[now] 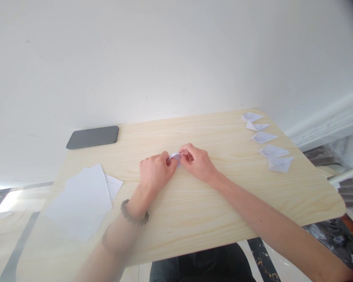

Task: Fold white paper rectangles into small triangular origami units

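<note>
Now mid-fold: left hand (155, 170) and right hand (197, 160) both pinching small paper piece (174, 156); next crease probably needs pressing flat on bench (194, 211).

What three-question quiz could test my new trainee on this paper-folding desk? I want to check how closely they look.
1. True or false: both hands pinch the small white paper.
2. How many folded paper pieces lie along the table's right side?
3. Which wrist wears the bead bracelet?

Key:
1. True: left hand and right hand grip it.
2. Five.
3. The left.
</note>
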Available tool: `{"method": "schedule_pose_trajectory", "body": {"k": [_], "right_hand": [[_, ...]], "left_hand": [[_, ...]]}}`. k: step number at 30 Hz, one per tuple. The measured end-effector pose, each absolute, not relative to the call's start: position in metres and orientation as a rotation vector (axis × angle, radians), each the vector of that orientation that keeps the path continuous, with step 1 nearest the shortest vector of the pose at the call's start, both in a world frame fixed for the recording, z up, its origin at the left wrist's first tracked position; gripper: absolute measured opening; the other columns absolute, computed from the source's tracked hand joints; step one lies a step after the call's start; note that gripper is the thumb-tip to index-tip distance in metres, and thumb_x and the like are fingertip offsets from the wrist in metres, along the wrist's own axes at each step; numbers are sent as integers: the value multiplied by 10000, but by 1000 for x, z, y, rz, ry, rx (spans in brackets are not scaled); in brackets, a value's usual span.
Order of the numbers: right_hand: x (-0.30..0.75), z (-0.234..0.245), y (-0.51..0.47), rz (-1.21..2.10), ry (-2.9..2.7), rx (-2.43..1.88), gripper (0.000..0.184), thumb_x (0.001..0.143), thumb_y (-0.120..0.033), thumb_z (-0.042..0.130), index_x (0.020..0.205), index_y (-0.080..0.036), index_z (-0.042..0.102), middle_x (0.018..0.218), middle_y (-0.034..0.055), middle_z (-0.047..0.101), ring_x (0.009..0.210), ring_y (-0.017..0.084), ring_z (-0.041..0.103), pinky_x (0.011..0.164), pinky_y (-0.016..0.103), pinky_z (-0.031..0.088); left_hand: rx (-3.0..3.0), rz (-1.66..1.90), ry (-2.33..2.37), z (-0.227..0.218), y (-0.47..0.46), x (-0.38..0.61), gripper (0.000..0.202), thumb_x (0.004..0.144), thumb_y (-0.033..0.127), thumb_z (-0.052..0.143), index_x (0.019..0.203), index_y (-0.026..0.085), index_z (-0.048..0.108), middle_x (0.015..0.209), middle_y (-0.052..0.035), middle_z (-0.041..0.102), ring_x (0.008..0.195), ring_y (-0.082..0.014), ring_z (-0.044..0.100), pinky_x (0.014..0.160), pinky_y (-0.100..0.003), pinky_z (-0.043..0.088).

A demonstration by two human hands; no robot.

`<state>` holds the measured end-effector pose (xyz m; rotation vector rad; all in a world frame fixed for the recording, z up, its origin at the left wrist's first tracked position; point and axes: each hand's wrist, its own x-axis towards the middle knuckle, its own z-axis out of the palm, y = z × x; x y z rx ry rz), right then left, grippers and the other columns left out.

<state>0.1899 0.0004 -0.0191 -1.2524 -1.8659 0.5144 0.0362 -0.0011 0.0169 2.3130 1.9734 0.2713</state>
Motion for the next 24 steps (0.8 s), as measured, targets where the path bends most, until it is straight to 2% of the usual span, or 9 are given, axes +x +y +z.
{"method": "schedule_pose_trajectory", "body": {"k": [5,10,14,17,19,21,24], "right_hand": [[191,-18,-1,454,-1961,-1114,96,809,-124,471,834,-201,523,724,-26,608,534,60,478,535,178,374],[191,-19,-1,247,-1982,-1079,129,803,-93,460,824,-193,538,698,-24,578,502,60,432,480,191,321],[192,-19,0,200,-1965,-1021,145,813,-99,468,853,-200,564,690,-23,578,525,65,466,499,185,352],[193,-19,0,181,-1973,-1003,141,832,-132,470,873,-207,582,683,-16,589,556,78,509,513,190,373],[194,-19,-1,155,-1995,-1024,138,847,-156,463,875,-209,588,704,-4,611,593,90,543,524,197,381],[194,-19,-1,129,-2034,-1058,143,858,-173,458,872,-211,595,742,7,639,628,97,568,548,206,388],[195,-19,-2,105,-2100,-1086,155,861,-180,456,854,-214,607,782,11,666,657,104,583,591,221,397]], "left_hand": [[2298,236,1868,14,1,30,275,819,370,405,670,201,563,610,-46,636,579,-200,574,512,-271,197],[2205,366,1737,10,2,26,216,799,292,431,655,193,559,588,-20,615,540,-157,524,507,-262,238],[1963,547,1529,11,2,20,198,800,299,476,878,194,625,714,-15,677,601,-148,560,574,-250,358],[1656,629,1133,15,5,11,322,817,313,500,1096,175,584,940,-52,692,793,-169,613,699,-260,446],[1461,619,930,18,7,5,380,809,296,530,1160,152,561,1028,-79,672,917,-196,610,798,-293,464],[1323,638,859,20,8,2,355,820,321,527,1112,135,607,1073,-95,656,978,-217,599,856,-325,463],[1263,664,932,21,10,4,352,829,406,520,977,131,683,985,-88,682,947,-223,607,822,-315,484]]}}
